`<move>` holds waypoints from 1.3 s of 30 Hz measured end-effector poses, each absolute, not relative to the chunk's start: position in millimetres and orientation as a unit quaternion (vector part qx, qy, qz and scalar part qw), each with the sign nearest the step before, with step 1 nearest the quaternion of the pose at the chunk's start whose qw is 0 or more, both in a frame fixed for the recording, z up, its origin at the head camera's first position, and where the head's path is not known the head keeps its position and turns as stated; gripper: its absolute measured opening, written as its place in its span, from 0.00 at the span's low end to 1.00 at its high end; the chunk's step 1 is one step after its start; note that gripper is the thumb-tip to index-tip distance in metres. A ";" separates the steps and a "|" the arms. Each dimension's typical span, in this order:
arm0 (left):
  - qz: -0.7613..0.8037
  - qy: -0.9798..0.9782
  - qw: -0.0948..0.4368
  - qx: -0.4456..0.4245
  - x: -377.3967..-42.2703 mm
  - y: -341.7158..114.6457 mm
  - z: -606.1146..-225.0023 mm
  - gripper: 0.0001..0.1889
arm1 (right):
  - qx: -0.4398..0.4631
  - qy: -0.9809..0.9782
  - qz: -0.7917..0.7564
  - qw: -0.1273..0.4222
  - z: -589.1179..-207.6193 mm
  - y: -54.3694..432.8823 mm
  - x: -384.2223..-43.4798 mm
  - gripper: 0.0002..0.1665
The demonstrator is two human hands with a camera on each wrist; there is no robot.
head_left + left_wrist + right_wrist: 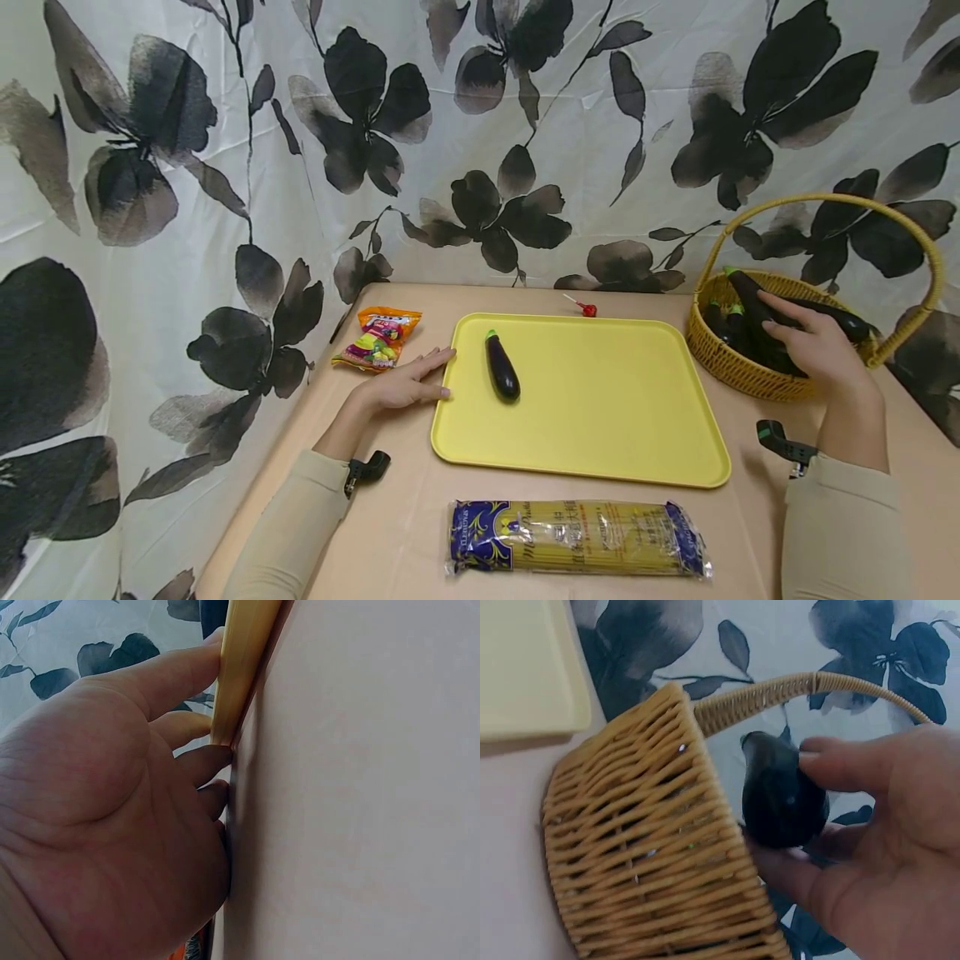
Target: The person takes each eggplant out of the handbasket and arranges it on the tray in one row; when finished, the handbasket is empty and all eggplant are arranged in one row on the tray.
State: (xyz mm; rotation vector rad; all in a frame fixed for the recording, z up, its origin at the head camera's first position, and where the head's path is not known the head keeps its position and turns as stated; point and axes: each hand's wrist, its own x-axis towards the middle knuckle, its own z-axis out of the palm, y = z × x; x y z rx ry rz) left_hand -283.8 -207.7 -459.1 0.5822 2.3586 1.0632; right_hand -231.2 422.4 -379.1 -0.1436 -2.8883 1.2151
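Observation:
My right hand [825,342] grips a dark eggplant [784,799] between thumb and fingers at the wicker basket [645,840]. In the head view this eggplant's green stem end points up and away to the left. Several more eggplants [832,317] lie in the basket, partly hidden by the hand. On the left, my left hand [405,385] touches the left edge of the yellow tray [607,400]; its thumb and fingertips meet the rim in the left wrist view. One eggplant [502,367] lies on the tray near that edge, stem end away from me.
An orange candy bag [381,337] lies beyond the left hand. Behind the tray is a small red lollipop [588,309]. A spaghetti pack [577,537] lies in front of the tray. The basket's tall handle [933,258] arches above it, and a floral curtain [600,167] hangs behind.

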 end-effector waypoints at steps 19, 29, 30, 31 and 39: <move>0.389 0.862 0.238 0.222 -283.2 -210.6 -460.8 0.45 | 0.030 -0.785 0.618 -0.021 -374.7 414.3 -224.4 0.38; 0.383 0.865 0.237 0.223 -282.5 -211.6 -460.2 0.44 | 0.058 -0.857 0.512 0.002 -371.2 397.6 -220.5 0.37; 0.383 0.865 0.238 0.222 -282.5 -211.7 -460.2 0.44 | 0.060 -0.858 0.510 0.004 -370.2 394.2 -221.2 0.37; 0.384 0.864 0.238 0.222 -282.8 -211.5 -460.2 0.44 | 0.062 -0.861 0.505 0.005 -369.2 391.0 -222.2 0.37; 0.385 0.862 0.239 0.227 -284.4 -211.2 -460.9 0.45 | 0.096 -0.874 0.477 0.004 -360.8 357.1 -230.7 0.35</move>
